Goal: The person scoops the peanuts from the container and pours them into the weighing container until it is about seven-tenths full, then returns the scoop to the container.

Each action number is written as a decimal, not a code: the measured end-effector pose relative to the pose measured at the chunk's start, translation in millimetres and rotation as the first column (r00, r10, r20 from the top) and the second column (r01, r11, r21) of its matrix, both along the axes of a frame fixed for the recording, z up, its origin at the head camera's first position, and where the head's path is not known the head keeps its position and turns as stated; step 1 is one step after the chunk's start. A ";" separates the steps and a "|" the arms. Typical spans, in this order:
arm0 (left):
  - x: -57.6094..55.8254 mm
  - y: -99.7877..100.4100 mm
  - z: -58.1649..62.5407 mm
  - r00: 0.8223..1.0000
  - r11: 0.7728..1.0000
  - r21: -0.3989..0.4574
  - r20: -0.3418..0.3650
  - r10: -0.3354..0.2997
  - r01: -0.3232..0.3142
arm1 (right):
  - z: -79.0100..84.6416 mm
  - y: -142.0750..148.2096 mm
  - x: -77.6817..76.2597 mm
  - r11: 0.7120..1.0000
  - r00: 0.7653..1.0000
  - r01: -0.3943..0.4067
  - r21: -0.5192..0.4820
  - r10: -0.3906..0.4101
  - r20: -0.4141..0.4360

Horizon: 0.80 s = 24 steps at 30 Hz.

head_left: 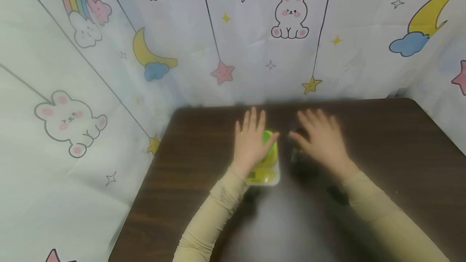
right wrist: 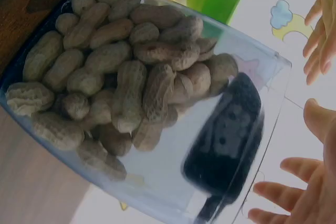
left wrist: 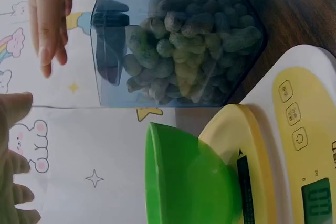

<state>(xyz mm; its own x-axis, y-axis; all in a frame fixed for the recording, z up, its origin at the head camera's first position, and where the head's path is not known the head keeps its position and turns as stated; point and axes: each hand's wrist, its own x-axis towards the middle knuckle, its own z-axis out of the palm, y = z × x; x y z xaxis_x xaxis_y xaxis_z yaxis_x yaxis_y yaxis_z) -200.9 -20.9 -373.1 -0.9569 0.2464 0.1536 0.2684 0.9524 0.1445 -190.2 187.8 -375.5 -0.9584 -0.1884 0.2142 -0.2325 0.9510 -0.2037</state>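
Note:
My left hand (head_left: 252, 142) hovers with fingers spread over a green bowl (left wrist: 194, 182), which sits on a yellow and white kitchen scale (left wrist: 294, 93) with a lit display. Nothing is in its fingers. To the right, my right hand (head_left: 324, 142), blurred and spread, is above a clear square container (right wrist: 157, 203). Unshelled peanuts (right wrist: 123, 85) lie inside it, along with a black perforated scoop (right wrist: 226, 135) leaning near the rim. In the right wrist view, the right fingers (right wrist: 283, 190) stay apart from the scoop. The bowl's inside is hidden.
Everything stands on a dark wooden table (head_left: 196, 153). Behind and to the left hangs a white cloth (head_left: 182, 31) printed with rabbits, stars and moons, meeting the table's back edge. A pale blurred patch (head_left: 276, 229) shows at the table's front.

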 end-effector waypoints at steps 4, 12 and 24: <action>0.7 1.1 -0.3 0.999 0.999 0.040 -0.024 -0.022 0.023 | -1.8 5.8 -1.9 0.998 0.990 -0.036 -0.048 0.029 -0.136; 3.1 5.9 0.9 0.997 0.987 0.152 -0.049 -0.052 0.059 | -0.6 18.3 -3.9 0.980 0.942 -0.134 -0.147 0.080 -0.325; 4.3 17.9 -2.2 0.994 0.947 0.302 -0.066 -0.090 0.106 | -10.3 42.1 -5.8 0.950 0.930 -0.170 -0.264 0.066 -0.362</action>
<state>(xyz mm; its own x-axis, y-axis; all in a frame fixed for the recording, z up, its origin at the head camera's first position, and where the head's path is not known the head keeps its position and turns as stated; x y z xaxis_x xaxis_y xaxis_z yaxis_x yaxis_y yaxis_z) -196.6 -3.0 -375.2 -0.9194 0.2728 0.2834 0.3729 0.8338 0.4071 -196.0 229.9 -385.8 -0.7895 -0.1764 0.5878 -0.4442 0.8252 -0.3489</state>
